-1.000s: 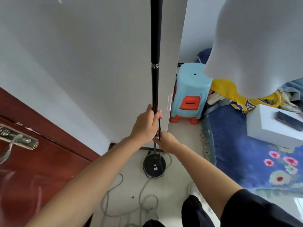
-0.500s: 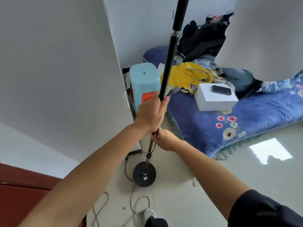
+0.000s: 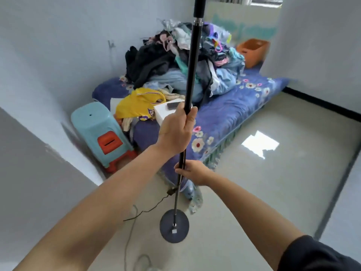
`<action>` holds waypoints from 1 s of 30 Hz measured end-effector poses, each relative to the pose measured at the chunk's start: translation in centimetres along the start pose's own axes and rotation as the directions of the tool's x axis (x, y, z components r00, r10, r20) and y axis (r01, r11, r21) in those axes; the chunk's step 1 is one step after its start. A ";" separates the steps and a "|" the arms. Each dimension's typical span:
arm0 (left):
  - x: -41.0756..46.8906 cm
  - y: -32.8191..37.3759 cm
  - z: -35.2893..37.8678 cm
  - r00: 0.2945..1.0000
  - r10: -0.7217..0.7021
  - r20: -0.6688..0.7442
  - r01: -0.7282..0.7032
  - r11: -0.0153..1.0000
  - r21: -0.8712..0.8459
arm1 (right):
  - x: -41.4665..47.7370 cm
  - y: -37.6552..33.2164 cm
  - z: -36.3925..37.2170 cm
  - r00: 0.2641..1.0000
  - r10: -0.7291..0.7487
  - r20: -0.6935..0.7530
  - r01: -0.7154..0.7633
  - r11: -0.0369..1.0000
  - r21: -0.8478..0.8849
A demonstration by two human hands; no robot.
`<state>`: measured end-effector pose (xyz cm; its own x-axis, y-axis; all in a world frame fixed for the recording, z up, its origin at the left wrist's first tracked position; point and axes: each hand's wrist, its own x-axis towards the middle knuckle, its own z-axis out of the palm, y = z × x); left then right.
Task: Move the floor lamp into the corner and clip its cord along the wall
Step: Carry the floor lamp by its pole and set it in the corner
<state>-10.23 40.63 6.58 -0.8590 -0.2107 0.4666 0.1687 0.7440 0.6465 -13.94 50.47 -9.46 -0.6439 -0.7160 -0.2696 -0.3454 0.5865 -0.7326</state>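
The floor lamp has a thin black pole [image 3: 193,61] that runs up out of the top of the view, and a round dark base [image 3: 174,225] over the pale floor. My left hand [image 3: 175,132] grips the pole at mid height. My right hand [image 3: 192,172] holds the pole lower down. A black cord [image 3: 148,209] with an inline switch leaves the pole under my right hand and trails left across the floor. The lamp's shade is out of view.
A blue flowered mattress [image 3: 234,112] heaped with clothes [image 3: 181,55] lies just behind the lamp. A light-blue stool [image 3: 99,132] stands at the left wall, a white box [image 3: 166,114] on the mattress, an orange tub [image 3: 252,51] far back. Pale cables [image 3: 134,231] loop on the floor.
The view has swung right, away from the red door and white wall toward the mattress. The lamp, held in both hands, has moved with it, and the shade has left the view.
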 end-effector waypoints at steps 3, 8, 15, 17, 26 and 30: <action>0.6 5.1 5.6 0.997 0.055 0.060 -0.051 0.997 -0.064 | -4.6 4.9 -4.4 0.997 0.055 -0.058 -0.053 0.998 0.025; 2.7 12.1 12.9 0.983 0.134 0.126 -0.106 0.973 -0.204 | -9.9 11.7 -10.8 0.975 0.167 -0.145 -0.152 0.983 0.104; 9.1 19.9 22.2 0.947 0.265 0.181 -0.178 0.903 -0.392 | -12.8 19.9 -19.9 0.913 0.302 -0.274 -0.239 0.941 0.241; 11.3 21.2 25.4 0.934 0.297 0.197 -0.189 0.881 -0.434 | -13.0 22.4 -22.7 0.884 0.344 -0.315 -0.269 0.928 0.258; 23.0 24.2 41.8 0.829 0.484 0.280 -0.281 0.794 -0.539 | -11.1 34.1 -36.3 0.743 0.527 -0.412 -0.452 0.850 0.271; 28.7 26.5 47.4 0.780 0.549 0.302 -0.295 0.747 -0.596 | -9.8 38.2 -43.1 0.694 0.580 -0.427 -0.515 0.814 0.268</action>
<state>-53.37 84.35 8.44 -0.7231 0.4353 0.5363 0.6673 0.2399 0.7051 -50.23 96.21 -7.81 -0.9385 0.0044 -0.3453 0.2336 0.7445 -0.6255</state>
